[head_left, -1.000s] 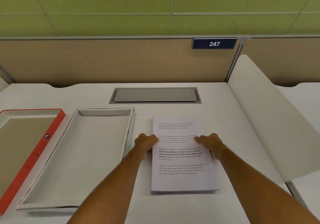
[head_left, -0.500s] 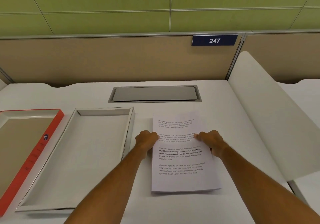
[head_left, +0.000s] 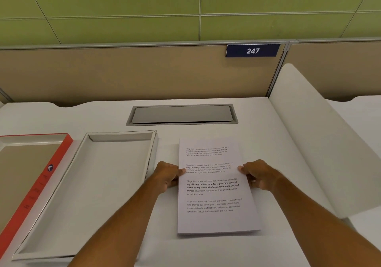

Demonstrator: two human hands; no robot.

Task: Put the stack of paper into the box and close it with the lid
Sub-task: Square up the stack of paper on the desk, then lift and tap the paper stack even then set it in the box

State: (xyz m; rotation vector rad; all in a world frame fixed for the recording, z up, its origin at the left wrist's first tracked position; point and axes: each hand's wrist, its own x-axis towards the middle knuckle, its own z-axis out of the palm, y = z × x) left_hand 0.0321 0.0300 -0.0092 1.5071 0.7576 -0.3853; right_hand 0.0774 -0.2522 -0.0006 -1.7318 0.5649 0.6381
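Observation:
A stack of white printed paper (head_left: 214, 215) lies on the white desk, right of centre. My left hand (head_left: 168, 175) grips its left edge, thumb on top. My right hand (head_left: 257, 174) grips its right edge the same way. The near end of the stack looks slightly raised off the desk. An open, shallow white box (head_left: 115, 136) sits just left of the paper, with nothing inside. Further left lies the lid (head_left: 41, 182), upside down, with an orange-red rim.
A grey cable hatch (head_left: 181, 115) is set into the desk behind the paper. A white curved divider panel (head_left: 321, 143) rises on the right. A beige partition with a "247" sign (head_left: 252, 50) closes off the back.
Both hands have closed more tightly on the paper's side edges, and the stack's near end has started to lift. The box and lid have not moved.

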